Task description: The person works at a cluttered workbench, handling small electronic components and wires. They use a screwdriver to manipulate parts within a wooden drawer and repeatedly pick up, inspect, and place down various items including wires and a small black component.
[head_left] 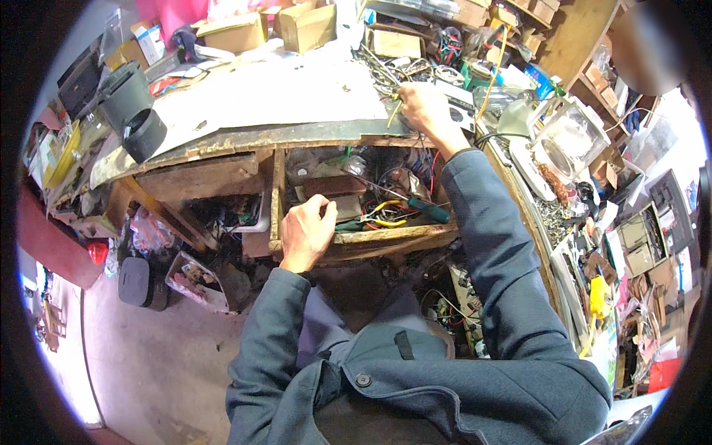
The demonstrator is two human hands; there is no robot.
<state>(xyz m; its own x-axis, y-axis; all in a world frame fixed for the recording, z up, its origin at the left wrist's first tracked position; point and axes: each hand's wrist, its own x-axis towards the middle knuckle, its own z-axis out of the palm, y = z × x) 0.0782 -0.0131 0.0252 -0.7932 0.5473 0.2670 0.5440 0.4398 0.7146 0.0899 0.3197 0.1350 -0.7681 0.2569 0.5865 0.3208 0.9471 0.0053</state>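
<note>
My right hand [426,111] reaches to the back edge above an open wooden drawer [393,237], fingers bent among tangled cables [382,70] beside a grey metal casing [460,111]; what they hold is hidden. Lower down, my left hand [308,230] is curled at the drawer's front left corner, its grip unclear. Inside the drawer lie pliers with yellow handles [389,222], a teal screwdriver [426,208], a brown block [334,185], wires and small clutter.
A pale sheet [259,93] covers the bench top, with dark cylindrical containers [144,133] at left and cardboard boxes [308,26] behind. Cluttered parts and a white plastic housing [567,133] crowd the right side. A grey case [137,282] and an open box [196,285] stand on the floor.
</note>
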